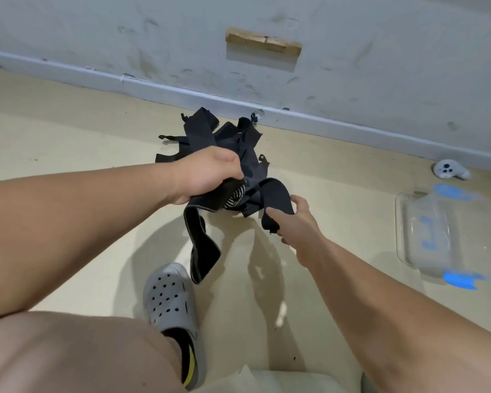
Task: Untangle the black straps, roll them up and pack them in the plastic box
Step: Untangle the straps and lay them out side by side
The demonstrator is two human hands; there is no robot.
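A tangle of black straps [227, 137] hangs above the beige floor near the wall. My left hand [207, 174] grips the bundle from the top, fingers curled into it. One strap [203, 248] dangles down from that hand toward my shoe. My right hand [295, 222] pinches the end of another broad strap [277, 201] that loops out of the tangle to the right. The clear plastic box [425, 234] with blue clips lies on the floor at the right, apart from both hands.
A grey wall with a skirting board [295, 114] runs behind the straps. A white controller [448, 169] lies on the floor near the wall, behind the box. My grey clog [170, 296] and bare knee [68, 353] are at the bottom left.
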